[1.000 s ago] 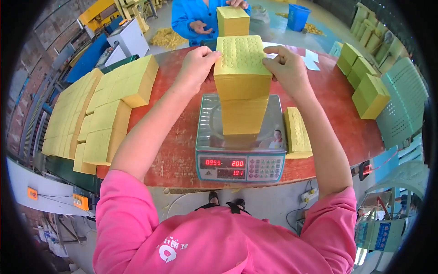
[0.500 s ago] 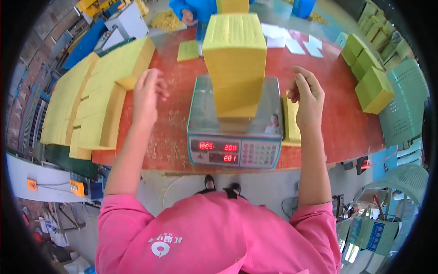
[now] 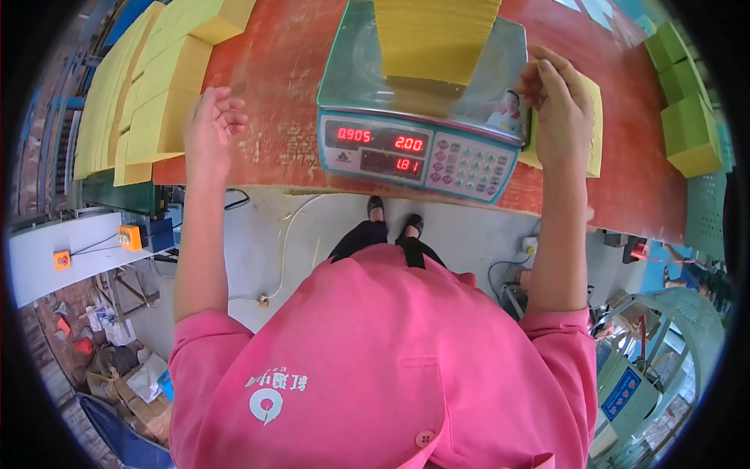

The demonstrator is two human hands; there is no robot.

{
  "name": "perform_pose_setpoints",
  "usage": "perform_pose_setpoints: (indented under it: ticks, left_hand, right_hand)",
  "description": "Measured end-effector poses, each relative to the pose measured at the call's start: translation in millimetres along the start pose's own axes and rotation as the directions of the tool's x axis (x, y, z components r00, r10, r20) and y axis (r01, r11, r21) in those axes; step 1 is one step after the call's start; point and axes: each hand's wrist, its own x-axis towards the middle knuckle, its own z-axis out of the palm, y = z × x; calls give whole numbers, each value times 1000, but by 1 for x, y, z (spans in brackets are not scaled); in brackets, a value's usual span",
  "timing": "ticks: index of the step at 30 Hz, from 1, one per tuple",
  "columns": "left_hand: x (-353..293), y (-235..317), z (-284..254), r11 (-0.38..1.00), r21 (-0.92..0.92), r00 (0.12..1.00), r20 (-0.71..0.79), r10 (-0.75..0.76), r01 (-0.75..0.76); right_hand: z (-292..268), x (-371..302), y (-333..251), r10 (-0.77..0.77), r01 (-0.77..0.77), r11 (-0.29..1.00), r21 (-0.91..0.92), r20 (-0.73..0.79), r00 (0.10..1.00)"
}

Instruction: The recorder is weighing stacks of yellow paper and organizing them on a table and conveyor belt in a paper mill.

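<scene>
A worn red tabletop (image 3: 269, 117) spreads below. The left hand (image 3: 215, 125) and right hand (image 3: 561, 102) are empty, loosely curled. Between them sits a digital scale (image 3: 426, 160); farther out, its pan bears a yellow paper stack (image 3: 433, 39), long axis upright, nearer the right.

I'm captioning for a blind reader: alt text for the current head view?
A yellow stack, its top out of frame, stands on a scale on a red table. An empty left hand is left of the scale, an empty right hand by its right edge.
</scene>
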Motion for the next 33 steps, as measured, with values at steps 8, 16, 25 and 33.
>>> perform_pose_setpoints:
  ticks: [8,16,25,33]
  left_hand:
    - [28,33,26,999,-7,984,176,38,-38]
    - [89,123,159,952,-264,759,648,57,154]
    - [55,157,187,958,254,545,789,-285,133]
    - [38,153,162,917,285,478,787,-391,280]
  right_hand:
    - [35,51,15,-25,25,1000,-1,8,1000]
    - [68,152,60,110,-119,977,175,60,992]
    - [73,64,67,-18,13,996,85,65,998]
    - [56,-132,47,151,-146,984,103,-46,987]
